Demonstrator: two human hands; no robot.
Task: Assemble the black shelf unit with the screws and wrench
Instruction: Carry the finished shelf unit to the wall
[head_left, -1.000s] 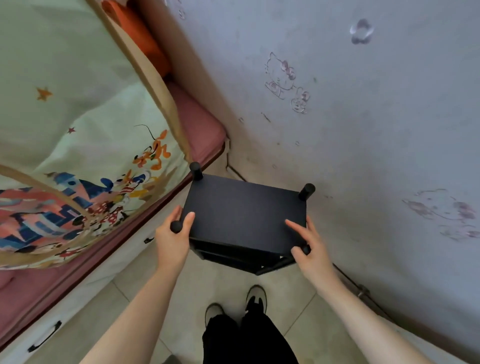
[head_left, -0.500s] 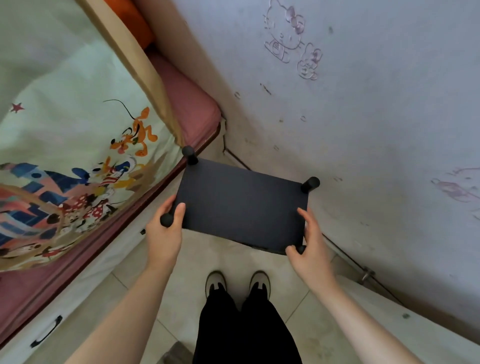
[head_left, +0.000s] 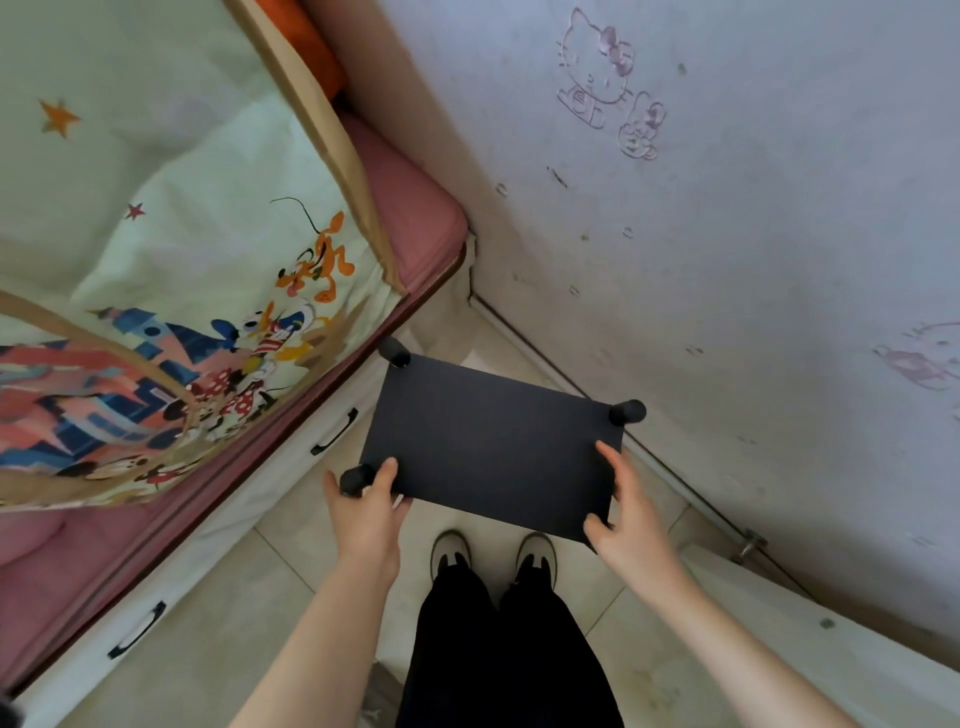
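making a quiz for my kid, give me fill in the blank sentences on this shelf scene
1. The shelf unit is coloured ____.
2. The left hand grips a round ____ at the shelf's near corner.
3. Behind the shelf, the wall bears faded ____ drawings.
4. Both shoes stand on the ____ floor.

Missing words: black; post; cartoon; tiled

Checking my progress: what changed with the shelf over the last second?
The shelf came upright; its lower tiers, seen earlier, are now hidden under the top. The right hand slid to grip the near edge. The left hand still holds its corner post.
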